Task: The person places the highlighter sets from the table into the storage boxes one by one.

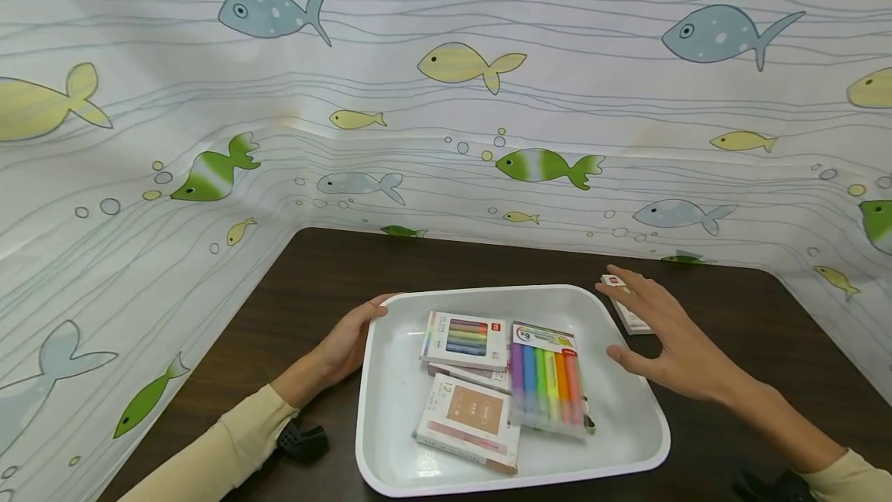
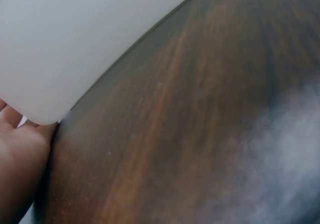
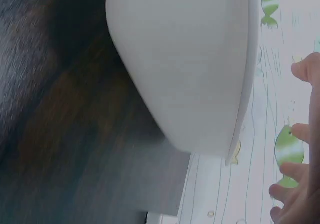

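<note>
A white plastic tray (image 1: 397,417) stands on the dark table. In it lie a flat box with a window showing colored sticks (image 1: 463,335), a box with a brown panel (image 1: 470,421), a clear pack of rainbow-colored markers (image 1: 547,378) and another box (image 1: 470,375), partly covered. My left hand (image 1: 344,343) grips the tray's far left corner, thumb at the rim; the left wrist view shows its fingers against the tray's outer side. My right hand (image 1: 672,339), fingers spread and holding nothing, hovers past the right rim, partly hiding a small white box (image 1: 632,318) on the table.
The dark wooden table (image 1: 313,269) runs back to a white fish-patterned sheet (image 1: 390,138), which hangs behind and along both sides. Black wrist straps (image 1: 303,440) sit below both sleeves.
</note>
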A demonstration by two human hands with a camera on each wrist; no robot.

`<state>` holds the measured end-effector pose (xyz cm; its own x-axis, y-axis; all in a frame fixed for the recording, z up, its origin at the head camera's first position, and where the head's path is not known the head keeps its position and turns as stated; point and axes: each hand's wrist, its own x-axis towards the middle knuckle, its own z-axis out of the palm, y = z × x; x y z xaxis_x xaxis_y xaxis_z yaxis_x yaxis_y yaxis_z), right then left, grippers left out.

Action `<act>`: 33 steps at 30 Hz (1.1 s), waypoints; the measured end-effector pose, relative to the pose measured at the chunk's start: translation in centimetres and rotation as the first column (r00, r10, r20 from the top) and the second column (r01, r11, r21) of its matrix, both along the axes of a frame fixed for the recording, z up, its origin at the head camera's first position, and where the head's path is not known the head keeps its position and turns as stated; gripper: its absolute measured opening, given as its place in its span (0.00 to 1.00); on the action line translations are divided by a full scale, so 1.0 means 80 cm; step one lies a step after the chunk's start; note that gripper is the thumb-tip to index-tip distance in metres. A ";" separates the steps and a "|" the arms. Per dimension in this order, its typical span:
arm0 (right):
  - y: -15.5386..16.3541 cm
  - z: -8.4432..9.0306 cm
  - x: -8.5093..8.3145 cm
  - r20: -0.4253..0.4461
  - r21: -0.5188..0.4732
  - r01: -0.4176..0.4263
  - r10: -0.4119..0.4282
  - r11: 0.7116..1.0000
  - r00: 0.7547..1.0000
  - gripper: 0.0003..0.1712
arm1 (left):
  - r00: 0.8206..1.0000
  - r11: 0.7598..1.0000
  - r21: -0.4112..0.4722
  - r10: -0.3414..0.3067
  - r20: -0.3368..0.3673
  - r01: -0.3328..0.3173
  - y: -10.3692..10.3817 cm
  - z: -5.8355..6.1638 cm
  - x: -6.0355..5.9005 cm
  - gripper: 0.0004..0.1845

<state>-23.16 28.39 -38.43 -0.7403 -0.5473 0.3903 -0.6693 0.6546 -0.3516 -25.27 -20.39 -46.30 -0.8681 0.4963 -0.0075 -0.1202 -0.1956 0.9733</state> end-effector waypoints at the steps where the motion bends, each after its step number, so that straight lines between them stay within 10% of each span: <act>1: 0.003 0.000 -0.001 0.002 -0.013 0.010 -0.010 1.000 1.000 0.50 | 1.000 1.000 -0.001 0.002 0.001 -0.002 0.000 0.000 0.000 0.26; 33: 0.070 -0.080 -0.065 0.238 0.180 0.320 -0.356 0.930 0.903 0.55 | 1.000 1.000 0.019 -0.001 0.020 0.000 0.001 0.001 0.002 0.25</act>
